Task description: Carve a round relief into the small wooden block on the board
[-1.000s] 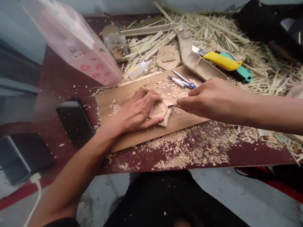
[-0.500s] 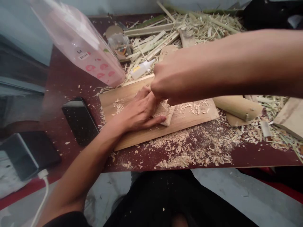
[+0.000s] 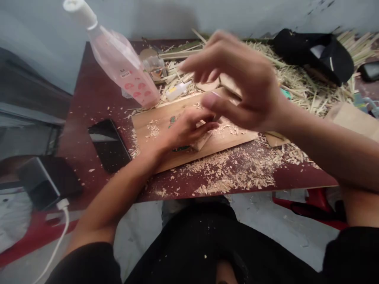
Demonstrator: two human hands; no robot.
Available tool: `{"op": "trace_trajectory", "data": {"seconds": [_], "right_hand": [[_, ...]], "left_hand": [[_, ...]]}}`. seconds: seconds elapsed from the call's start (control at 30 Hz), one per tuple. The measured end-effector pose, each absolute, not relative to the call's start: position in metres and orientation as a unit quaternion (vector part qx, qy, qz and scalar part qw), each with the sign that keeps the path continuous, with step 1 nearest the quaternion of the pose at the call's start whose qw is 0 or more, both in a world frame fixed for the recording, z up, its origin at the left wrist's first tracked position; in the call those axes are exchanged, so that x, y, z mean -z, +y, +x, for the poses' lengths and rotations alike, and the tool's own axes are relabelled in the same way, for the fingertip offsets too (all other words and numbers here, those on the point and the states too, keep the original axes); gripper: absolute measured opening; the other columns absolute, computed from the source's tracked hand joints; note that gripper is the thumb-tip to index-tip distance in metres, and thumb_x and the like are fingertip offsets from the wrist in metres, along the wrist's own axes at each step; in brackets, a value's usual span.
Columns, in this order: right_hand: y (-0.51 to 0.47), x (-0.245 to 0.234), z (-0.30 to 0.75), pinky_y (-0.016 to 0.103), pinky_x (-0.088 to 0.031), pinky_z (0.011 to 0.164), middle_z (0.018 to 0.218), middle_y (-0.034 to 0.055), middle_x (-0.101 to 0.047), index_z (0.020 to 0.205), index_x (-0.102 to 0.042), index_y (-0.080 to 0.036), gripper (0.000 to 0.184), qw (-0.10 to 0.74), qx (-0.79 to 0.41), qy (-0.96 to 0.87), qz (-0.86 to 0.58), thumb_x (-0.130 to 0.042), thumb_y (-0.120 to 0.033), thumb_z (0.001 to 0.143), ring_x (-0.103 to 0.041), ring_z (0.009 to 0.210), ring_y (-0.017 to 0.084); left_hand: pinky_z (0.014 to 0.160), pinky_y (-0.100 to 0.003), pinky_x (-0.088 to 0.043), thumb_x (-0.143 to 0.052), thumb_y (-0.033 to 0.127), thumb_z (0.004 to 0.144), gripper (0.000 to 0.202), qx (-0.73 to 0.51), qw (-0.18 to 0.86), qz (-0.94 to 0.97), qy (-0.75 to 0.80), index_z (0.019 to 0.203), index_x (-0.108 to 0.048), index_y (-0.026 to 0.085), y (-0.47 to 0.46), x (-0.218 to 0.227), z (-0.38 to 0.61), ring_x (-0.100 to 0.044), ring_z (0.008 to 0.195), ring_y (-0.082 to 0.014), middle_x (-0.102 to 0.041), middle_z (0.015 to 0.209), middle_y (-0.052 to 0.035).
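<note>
Small pale wood piece (image 3: pixel 203 141) lies on the tan wooden board (image 3: pixel 237 136), clamped under my left hand (image 3: pixel 186 130) so it can't skid. My right hand (image 3: pixel 239 83) hovers above, fingers spread, empty as far as I can see.

Dark red table (image 3: pixel 89 94) against a pale grey wall (image 3: pixel 148 15), grey floor (image 3: pixel 266 227) below.

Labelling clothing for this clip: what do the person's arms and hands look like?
The left hand and right hand are bare: no gloves, rings or watch visible, though the right is motion-blurred. Forearms are uncovered; black short sleeves show at both upper arms.
</note>
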State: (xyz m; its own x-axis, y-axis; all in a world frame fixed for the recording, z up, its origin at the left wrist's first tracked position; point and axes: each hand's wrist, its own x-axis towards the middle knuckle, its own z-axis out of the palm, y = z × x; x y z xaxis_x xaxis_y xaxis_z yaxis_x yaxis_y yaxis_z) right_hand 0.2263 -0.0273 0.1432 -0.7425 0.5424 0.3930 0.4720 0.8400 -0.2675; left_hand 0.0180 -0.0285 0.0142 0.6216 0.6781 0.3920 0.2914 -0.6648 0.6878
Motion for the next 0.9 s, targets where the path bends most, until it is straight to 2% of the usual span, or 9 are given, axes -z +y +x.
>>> {"op": "trace_trajectory", "data": {"seconds": [0.1, 0.13, 0.2, 0.37, 0.5, 0.57, 0.67, 0.73, 0.9], "right_hand": [[-0.018, -0.138, 0.274, 0.047, -0.052, 0.126, 0.147, 0.014, -0.07, 0.158, -0.064, -0.019, 0.052, 0.143, -0.024, -0.872, -0.468, -0.049, -0.054, 0.123, -0.064, 0.138, 0.024], [-0.013, -0.13, 0.293, 0.056, -0.049, 0.13, 0.152, 0.018, -0.07, 0.166, -0.059, -0.019, 0.059, 0.078, -0.017, -0.844, -0.53, -0.056, -0.055, 0.12, -0.06, 0.144, 0.03], [-0.003, -0.109, 0.33, 0.068, -0.05, 0.121, 0.147, 0.0284, -0.069, 0.173, -0.053, -0.011, 0.08, -0.005, -0.042, -0.818, -0.574, -0.072, -0.055, 0.11, -0.06, 0.14, 0.043], [0.008, -0.071, 0.366, 0.045, -0.051, 0.112, 0.147, 0.0287, -0.065, 0.163, -0.058, -0.005, 0.065, -0.057, -0.095, -0.826, -0.553, -0.062, -0.047, 0.113, -0.06, 0.125, 0.03], [0.0, -0.091, 0.346, 0.044, -0.05, 0.106, 0.147, 0.0308, -0.063, 0.155, -0.059, -0.004, 0.058, -0.033, -0.083, -0.807, -0.584, -0.067, -0.037, 0.108, -0.058, 0.117, 0.027], [-0.01, -0.115, 0.334, 0.043, -0.052, 0.098, 0.145, 0.0281, -0.066, 0.15, -0.063, -0.008, 0.056, 0.046, -0.11, -0.785, -0.608, -0.073, -0.032, 0.101, -0.06, 0.11, 0.025], [-0.029, -0.151, 0.318, 0.04, -0.048, 0.078, 0.124, 0.0182, -0.07, 0.139, -0.068, -0.015, 0.05, 0.249, -0.172, -0.761, -0.573, -0.078, -0.032, 0.093, -0.058, 0.091, 0.021], [-0.039, -0.168, 0.306, 0.04, -0.044, 0.071, 0.116, 0.0136, -0.066, 0.132, -0.067, -0.019, 0.041, 0.304, -0.179, -0.79, -0.501, -0.073, -0.031, 0.093, -0.053, 0.085, 0.02], [-0.045, -0.181, 0.282, 0.036, -0.038, 0.062, 0.089, 0.0071, -0.064, 0.102, -0.068, -0.022, 0.032, 0.098, -0.197, -0.862, -0.456, -0.083, -0.044, 0.083, -0.05, 0.07, 0.016]], "left_hand": [[0.084, -0.034, -0.064, -0.065, 0.044, 0.115, 0.029, -0.335, 0.303, 0.856, 0.25, 0.113, -0.083, 0.021, -0.03, -0.018, 0.01, -0.081, 0.091, -0.0183, -0.087, 0.101, -0.0066], [0.083, -0.033, -0.064, -0.066, 0.043, 0.114, 0.029, -0.337, 0.302, 0.857, 0.248, 0.113, -0.083, 0.02, -0.03, -0.019, 0.006, -0.082, 0.092, -0.0182, -0.088, 0.103, -0.0075], [0.083, -0.033, -0.064, -0.067, 0.043, 0.113, 0.028, -0.336, 0.296, 0.857, 0.254, 0.112, -0.083, 0.019, -0.031, -0.019, 0.0, -0.083, 0.092, -0.0181, -0.089, 0.103, -0.0082], [0.078, -0.031, -0.065, -0.07, 0.04, 0.108, 0.026, -0.338, 0.308, 0.846, 0.276, 0.109, -0.084, 0.018, -0.035, -0.02, -0.002, -0.082, 0.086, -0.0166, -0.089, 0.1, -0.0085], [0.075, -0.027, -0.065, -0.071, 0.037, 0.103, 0.024, -0.353, 0.331, 0.83, 0.278, 0.104, -0.084, 0.018, -0.039, -0.024, 0.001, -0.08, 0.08, -0.0139, -0.089, 0.096, -0.0067], [0.072, -0.027, -0.063, -0.07, 0.037, 0.104, 0.024, -0.359, 0.329, 0.829, 0.275, 0.101, -0.084, 0.017, -0.039, -0.025, 0.002, -0.077, 0.075, -0.0133, -0.088, 0.092, -0.0067], [0.067, -0.026, -0.057, -0.07, 0.037, 0.105, 0.025, -0.362, 0.313, 0.837, 0.266, 0.097, -0.083, 0.018, -0.037, -0.023, 0.003, -0.073, 0.07, -0.0125, -0.085, 0.084, -0.0055], [0.065, -0.026, -0.053, -0.07, 0.036, 0.104, 0.024, -0.363, 0.299, 0.843, 0.262, 0.095, -0.083, 0.018, -0.036, -0.021, 0.003, -0.07, 0.069, -0.0119, -0.083, 0.08, -0.0041], [0.063, -0.026, -0.046, -0.069, 0.031, 0.104, 0.022, -0.375, 0.28, 0.846, 0.256, 0.092, -0.08, 0.018, -0.036, -0.019, 0.001, -0.064, 0.065, -0.0108, -0.078, 0.076, -0.0021]]}}
